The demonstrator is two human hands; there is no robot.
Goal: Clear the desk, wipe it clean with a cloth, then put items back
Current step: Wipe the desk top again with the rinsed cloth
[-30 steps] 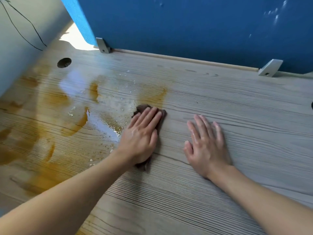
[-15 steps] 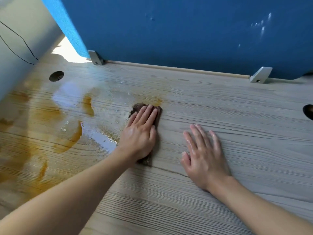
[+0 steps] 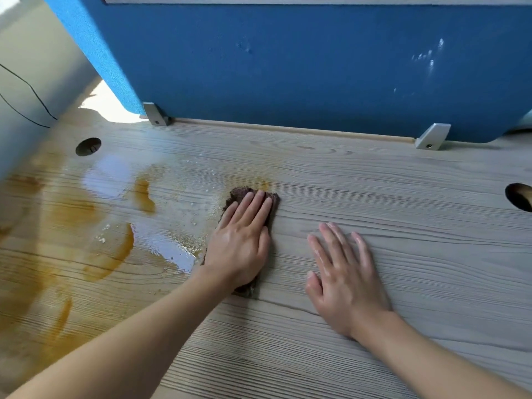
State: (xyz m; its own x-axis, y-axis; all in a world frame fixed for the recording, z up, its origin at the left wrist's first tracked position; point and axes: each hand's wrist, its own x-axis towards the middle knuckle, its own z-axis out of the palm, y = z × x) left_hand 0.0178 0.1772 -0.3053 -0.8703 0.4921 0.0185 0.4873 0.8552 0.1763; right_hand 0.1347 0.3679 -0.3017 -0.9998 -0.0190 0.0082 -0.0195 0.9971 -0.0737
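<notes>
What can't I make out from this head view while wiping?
Head view only:
- Cloth: mostly under the left hand; its full shape is hidden.
- Brown spill: runs off the frame's left edge; extent unknown.
- Desk under the right hand: covered by the palm.
- Right cable hole: cut by the right edge.

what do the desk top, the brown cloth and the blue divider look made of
Desk top: wood or wood-look laminate, pale and matt, judging by the ridged grain lines. Brown cloth: coarse, nubbly textile, perhaps a scouring cloth; mostly covered. Blue divider: likely felt or fabric over a panel, from its grainy matt face.
</notes>
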